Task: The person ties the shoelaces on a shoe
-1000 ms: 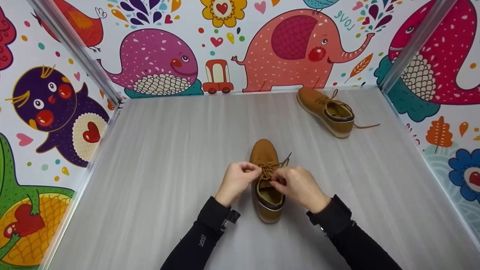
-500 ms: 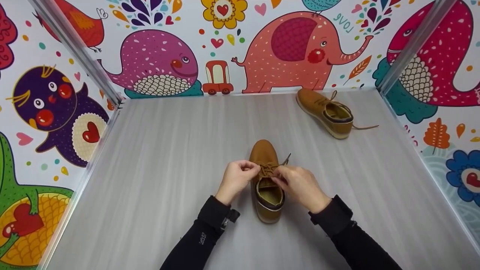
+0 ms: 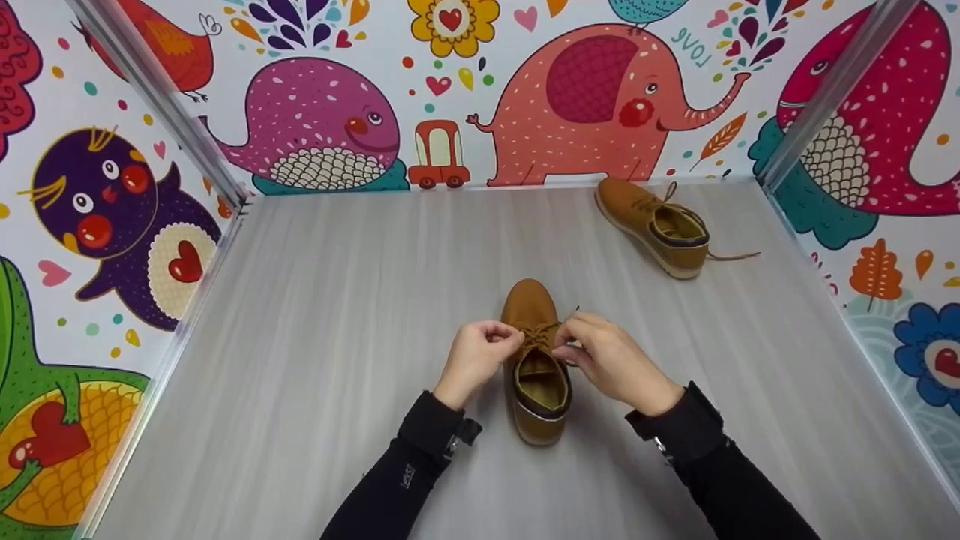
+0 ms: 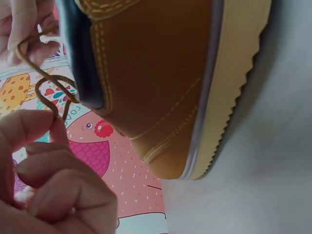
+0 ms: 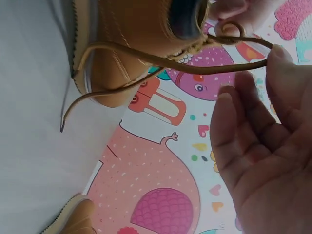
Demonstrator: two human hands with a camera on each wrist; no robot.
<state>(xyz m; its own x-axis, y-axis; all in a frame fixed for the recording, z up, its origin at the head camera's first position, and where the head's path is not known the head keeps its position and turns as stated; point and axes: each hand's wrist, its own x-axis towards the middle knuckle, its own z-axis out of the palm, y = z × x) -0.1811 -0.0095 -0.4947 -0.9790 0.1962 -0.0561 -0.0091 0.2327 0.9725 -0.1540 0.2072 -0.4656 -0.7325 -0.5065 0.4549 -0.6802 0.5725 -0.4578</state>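
A tan lace-up shoe (image 3: 529, 300) stands upright on the grey floor between my hands, toe pointing away. At its left side, my left hand (image 3: 475, 358) pinches a small loop of the brown shoelace (image 4: 45, 95) between thumb and forefinger. My right hand (image 3: 611, 361) is on the other side of the shoe. It pinches a longer bend of the shoelace (image 5: 204, 69) near the thumb tip, its other fingers loosely bent. One lace end hangs past the shoe's side in the right wrist view. Fingers partly hide the lacing in the head view.
A second tan shoe (image 3: 652, 225) stands at the back right, its laces loose and one end trailing on the floor (image 3: 360, 300). Printed cartoon panels (image 3: 322, 120) wall the floor at the back and both sides, with metal corner posts (image 3: 832, 97).
My right hand has moved right, from over the shoe's opening to beside it, with the lace. The left hand stays almost in place, still pinching its loop.
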